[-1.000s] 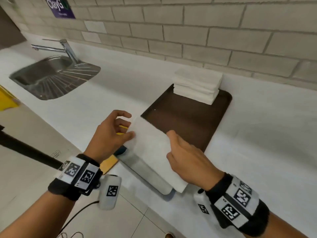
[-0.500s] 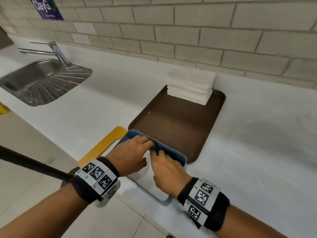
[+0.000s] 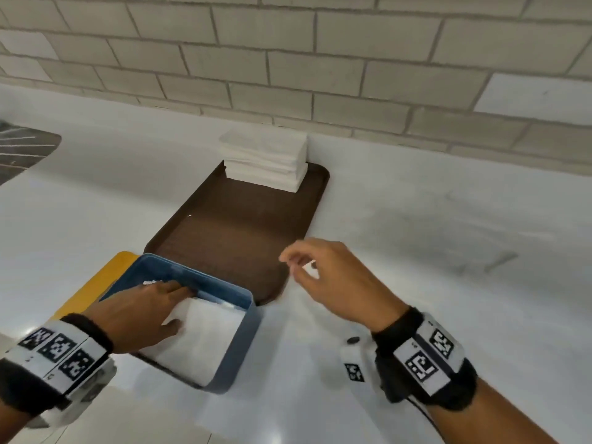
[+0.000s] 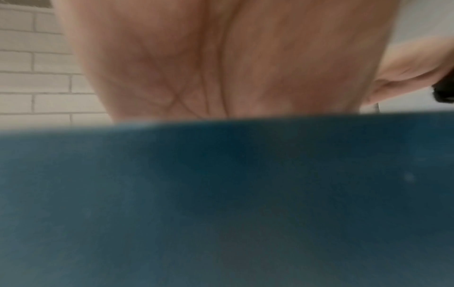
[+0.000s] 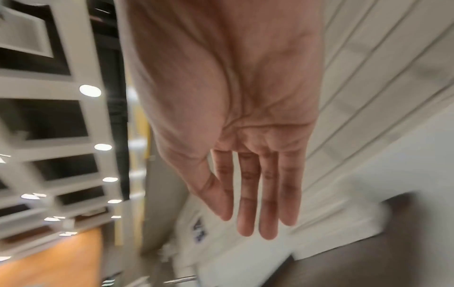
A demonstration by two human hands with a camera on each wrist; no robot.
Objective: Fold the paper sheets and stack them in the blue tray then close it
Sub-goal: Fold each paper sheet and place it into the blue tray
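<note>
The blue tray [image 3: 243, 341] sits at the counter's near edge with folded white paper [image 3: 205, 338] lying inside it. My left hand [image 3: 150, 309] lies flat in the tray, fingers stretched out and pressing on the paper near the far wall. In the left wrist view the blue tray wall [image 4: 221, 194] fills the lower half and hides the fingers. My right hand [image 3: 323, 274] hovers above the counter to the right of the tray, empty. Its fingers [image 5: 267, 194] are straight in the right wrist view. A stack of white paper sheets [image 3: 266, 161] stands at the far end of the brown tray [image 3: 237, 232].
A yellow lid or board [image 3: 96, 283] lies under the blue tray's left side. The metal sink drainer [image 3: 22, 152] is at the far left. A brick wall [image 3: 320, 59] runs behind the white counter [image 3: 432, 251].
A second ago both hands held a folded sheet over the blue tray, then pressed it in. Now the right hand has lifted away to the right; the left stays on the paper.
</note>
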